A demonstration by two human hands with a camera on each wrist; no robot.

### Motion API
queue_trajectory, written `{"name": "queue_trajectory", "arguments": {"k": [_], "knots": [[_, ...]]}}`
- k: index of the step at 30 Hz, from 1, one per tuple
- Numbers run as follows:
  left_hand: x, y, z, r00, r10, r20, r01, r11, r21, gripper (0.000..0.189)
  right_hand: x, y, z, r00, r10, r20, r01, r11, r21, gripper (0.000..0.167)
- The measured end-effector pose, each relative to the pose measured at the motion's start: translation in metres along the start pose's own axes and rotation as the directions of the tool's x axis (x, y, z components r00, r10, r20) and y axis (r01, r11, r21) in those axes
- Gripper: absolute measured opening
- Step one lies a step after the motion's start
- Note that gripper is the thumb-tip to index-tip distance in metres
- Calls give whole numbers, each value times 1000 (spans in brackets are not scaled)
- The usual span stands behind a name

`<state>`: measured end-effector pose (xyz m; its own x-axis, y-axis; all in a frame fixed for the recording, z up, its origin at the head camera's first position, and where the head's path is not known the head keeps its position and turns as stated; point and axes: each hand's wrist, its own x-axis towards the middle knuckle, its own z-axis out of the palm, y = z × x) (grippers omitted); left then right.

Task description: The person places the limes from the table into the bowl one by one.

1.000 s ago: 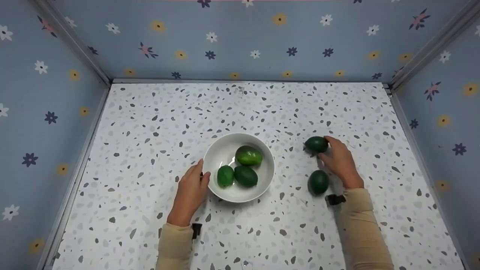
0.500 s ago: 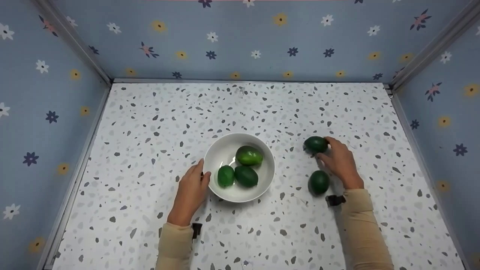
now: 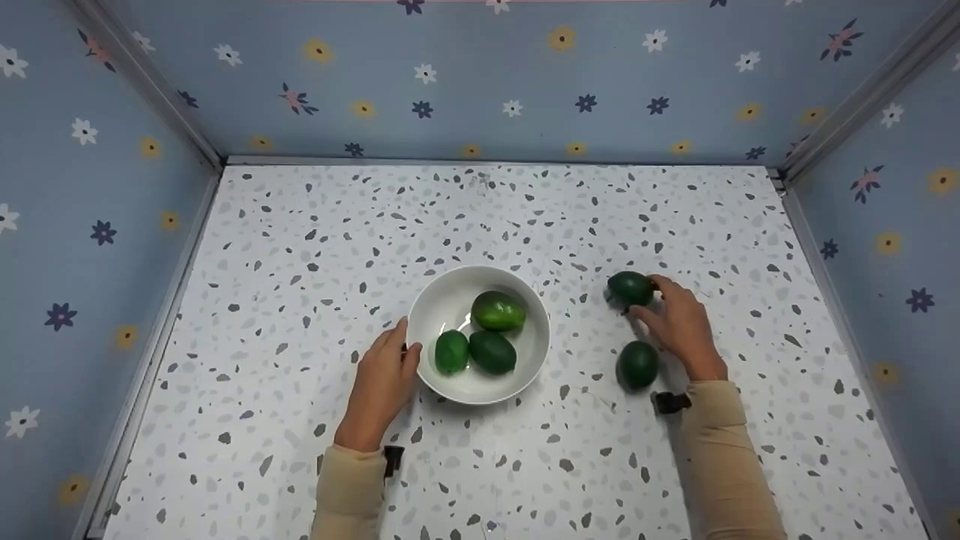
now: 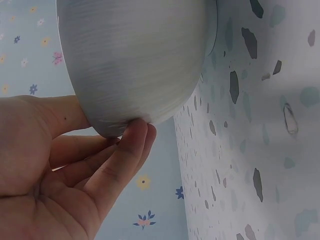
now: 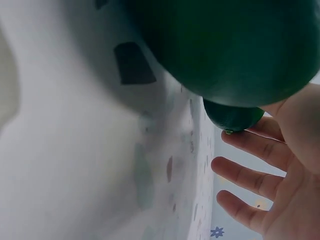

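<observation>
The right hand [image 3: 681,330] has thumb and forefinger bent around a far green fruit [image 3: 631,289], the other fingers loosely spread, while the left hand [image 3: 381,382], fingers curled, pinches the near-left side of a white bowl [image 3: 441,301]. From my remote post I cannot tell whether the far green fruit, well to the right of the bowl, touches the table [image 3: 480,217]. A near green fruit [image 3: 638,365] sits just below the right hand's thumb and looms large in my right-wrist feed. Inside the bowl, upright at mid-table, I count three more: a glossy fruit [image 3: 499,311], a bright green fruit [image 3: 451,352] and a dark green fruit [image 3: 493,354]. Tan sleeves [image 3: 726,457] cover both forearms. Around the speckled white table I see blue walls [image 3: 495,67] printed with flowers.
</observation>
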<state>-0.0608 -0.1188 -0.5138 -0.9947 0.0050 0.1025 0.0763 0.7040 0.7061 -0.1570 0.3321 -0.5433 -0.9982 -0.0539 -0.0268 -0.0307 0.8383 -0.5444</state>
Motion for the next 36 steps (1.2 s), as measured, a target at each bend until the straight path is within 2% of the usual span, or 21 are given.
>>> {"name": "queue_trajectory", "arguments": {"k": [5, 9, 15, 20, 23, 30, 33, 36], "knots": [[1, 0, 0, 1000, -11, 12, 11, 1000, 2, 50, -2, -6, -3, 1000, -7, -19, 7, 1000, -8, 62], [1, 0, 0, 1000, -18, 18, 19, 1000, -7, 50, -5, -14, -6, 995, -75, -72, 74, 997, -17, 59], [0, 0, -1, 1000, -14, 14, 14, 1000, -7, 50, -11, -28, -12, 964, -214, -156, 210, 977, -45, 54], [0, 1, -1, 1000, -16, 14, 16, 1000, -7, 50, -14, -41, -15, 944, -272, -187, 265, 962, -61, 55], [1, 1, -1, 1000, -19, 17, 19, 1000, -5, 50, -17, -49, -16, 925, -315, -212, 307, 949, -74, 55], [1, 2, -1, 1000, -21, 24, 21, 1000, 5, 50, -23, -72, -17, 848, -458, -268, 446, 889, -106, 55], [1, 1, -1, 1000, -20, 23, 20, 1000, 3, 50, -25, -80, -17, 833, -484, -267, 470, 875, -119, 55], [2, 1, -1, 999, -22, 24, 22, 1000, 4, 50, -28, -88, -16, 829, -495, -261, 477, 869, -131, 55]]}}
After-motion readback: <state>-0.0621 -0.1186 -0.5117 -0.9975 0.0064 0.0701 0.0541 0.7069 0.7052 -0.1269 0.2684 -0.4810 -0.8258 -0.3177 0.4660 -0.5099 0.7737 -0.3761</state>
